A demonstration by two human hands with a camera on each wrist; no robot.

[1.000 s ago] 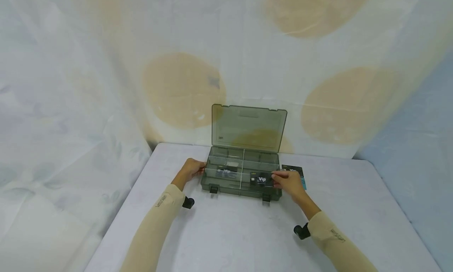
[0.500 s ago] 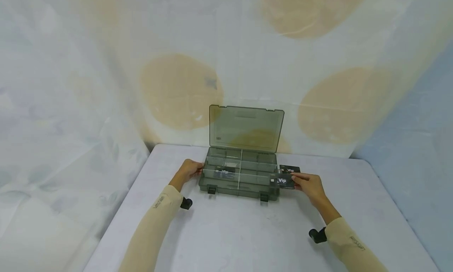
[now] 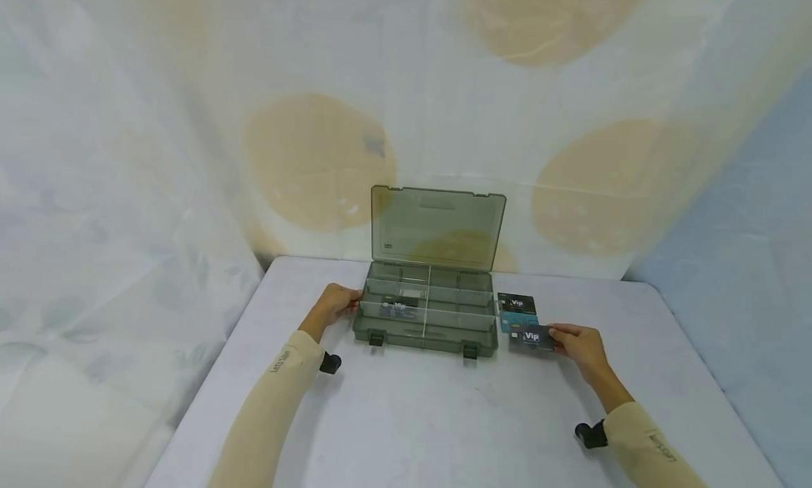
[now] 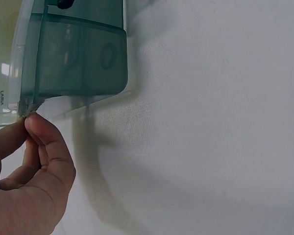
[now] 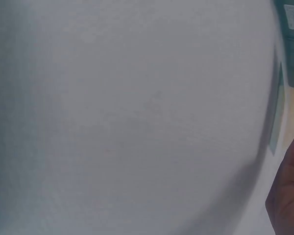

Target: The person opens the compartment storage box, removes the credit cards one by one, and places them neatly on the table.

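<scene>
Surface: a white cloth-covered surface (image 3: 444, 410), its back edge meeting the draped backdrop.
Room: pale sheeting with big tan circles (image 3: 320, 160) hangs behind and to the left; a light blue sheet (image 3: 748, 262) drapes down the right side.
Box: a smoky clear compartment box (image 3: 426, 312) sits near the back edge at the middle, lid standing upright, one dark card lying in a left compartment.
Left hand: the left hand (image 3: 336, 305) pinches the box's left end, fingers curled on its rim.
Right hand: the right hand (image 3: 580, 343) grips a black Vip card (image 3: 531, 338) by its right edge, low over the surface, just right of the box.
Other cards: a second black Vip card (image 3: 517, 303) and a teal card (image 3: 517, 322) lie beside the box's right end, the teal one partly under the held card.
</scene>
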